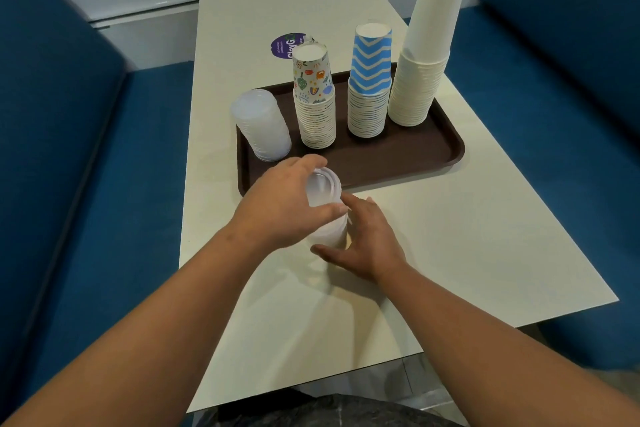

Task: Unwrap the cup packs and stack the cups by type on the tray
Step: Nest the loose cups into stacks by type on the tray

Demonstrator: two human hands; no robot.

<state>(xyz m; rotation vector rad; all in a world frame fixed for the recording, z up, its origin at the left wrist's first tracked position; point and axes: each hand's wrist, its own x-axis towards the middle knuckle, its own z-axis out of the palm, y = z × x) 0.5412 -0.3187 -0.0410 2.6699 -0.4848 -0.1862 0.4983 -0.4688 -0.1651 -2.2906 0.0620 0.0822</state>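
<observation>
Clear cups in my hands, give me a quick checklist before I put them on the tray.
1. Grip: left hand near the top, right hand lower on the clear cups. Ok.
2. Wrapper off: cannot tell, too clear to see.
3. Matching stack: other clear stack stands at the tray's left end. Ok.
4. Free spot: bare tray in front of the paper stacks. Ok.
5. Neighbours upright: patterned stack, blue zigzag stack, white stack. Ok.
</observation>
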